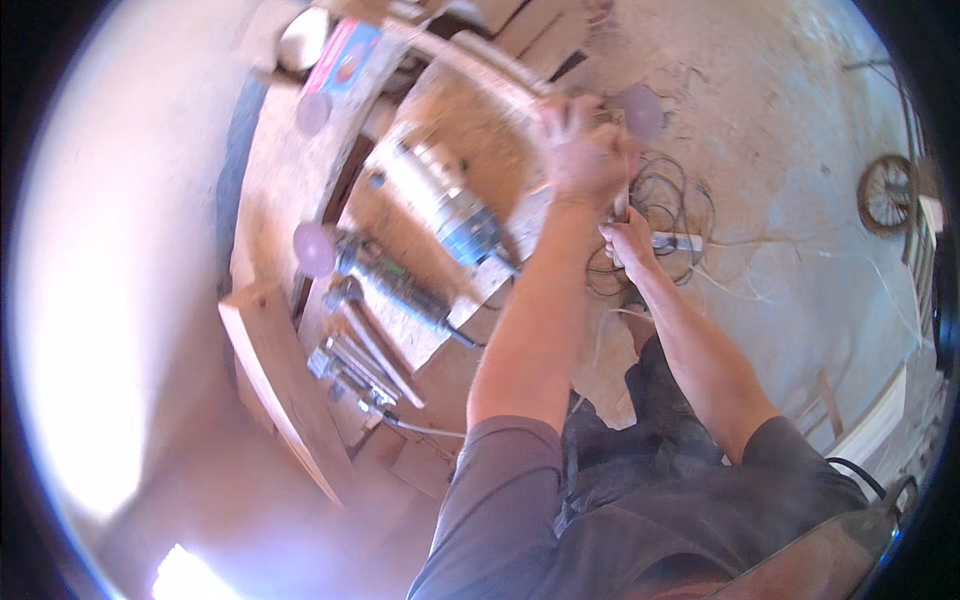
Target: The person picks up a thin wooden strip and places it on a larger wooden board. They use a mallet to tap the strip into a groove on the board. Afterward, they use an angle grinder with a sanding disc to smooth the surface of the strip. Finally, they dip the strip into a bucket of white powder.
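My left hand (pixel 582 155) is at the far end of the workbench, beside the end of a long wooden strip (pixel 470 65). Motion smears its fingers, so their grip cannot be made out. Just nearer and to the right, my right hand (pixel 630 240) is closed around a narrow, handle-like piece (pixel 622 203) that rises toward my left hand. What the far end of this piece meets is hidden by my left hand. Left of my left forearm, a silver and blue power tool (pixel 455 210) lies on the dusty board.
A dark corded power tool (pixel 390 278), a hammer (pixel 372 345) and a metal tool with a cable (pixel 350 372) lie nearer left. A thick timber (pixel 275 375) stands at the bench's left edge. Coiled cords (pixel 665 190) and a white power strip (pixel 682 242) lie on the floor.
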Available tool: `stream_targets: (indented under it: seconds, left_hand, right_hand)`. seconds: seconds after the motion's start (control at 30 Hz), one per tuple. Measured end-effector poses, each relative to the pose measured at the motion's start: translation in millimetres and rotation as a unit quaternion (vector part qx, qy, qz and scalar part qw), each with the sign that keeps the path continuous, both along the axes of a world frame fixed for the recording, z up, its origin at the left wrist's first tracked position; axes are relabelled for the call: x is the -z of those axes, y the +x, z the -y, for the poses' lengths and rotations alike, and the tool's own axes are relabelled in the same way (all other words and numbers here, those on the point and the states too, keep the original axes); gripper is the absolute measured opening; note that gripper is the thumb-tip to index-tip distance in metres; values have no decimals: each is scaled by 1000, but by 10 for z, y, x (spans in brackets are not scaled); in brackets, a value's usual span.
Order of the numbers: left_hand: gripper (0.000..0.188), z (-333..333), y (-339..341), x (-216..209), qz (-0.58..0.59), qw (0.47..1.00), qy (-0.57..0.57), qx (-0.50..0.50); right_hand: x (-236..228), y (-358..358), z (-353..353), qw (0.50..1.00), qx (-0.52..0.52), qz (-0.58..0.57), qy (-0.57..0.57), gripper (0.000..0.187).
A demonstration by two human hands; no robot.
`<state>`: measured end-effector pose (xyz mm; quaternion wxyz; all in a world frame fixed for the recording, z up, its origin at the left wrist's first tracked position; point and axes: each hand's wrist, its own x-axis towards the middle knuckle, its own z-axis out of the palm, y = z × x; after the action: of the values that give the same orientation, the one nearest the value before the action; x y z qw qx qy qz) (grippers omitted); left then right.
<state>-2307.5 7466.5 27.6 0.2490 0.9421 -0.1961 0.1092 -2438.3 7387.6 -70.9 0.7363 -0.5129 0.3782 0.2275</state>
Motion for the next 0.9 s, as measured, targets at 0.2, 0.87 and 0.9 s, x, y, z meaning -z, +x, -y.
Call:
stream_targets:
  seconds: [0.2,0.87,0.9]
  left_hand:
    - [20,20,-603,-848,-87,974,-188,-94]
    - [15,-5657,-4384,-1831,-97,683,-517,-506]
    - [18,-6006,-4646,-1868,-109,688,-456,-554]
  right_hand:
    - [637,-224,-477,973,57,41,219,45]
    - [-1382,-461,-2313,572,-328,407,-632,63]
    - [-1731,-417,-2771,647,-425,267,-574,71]
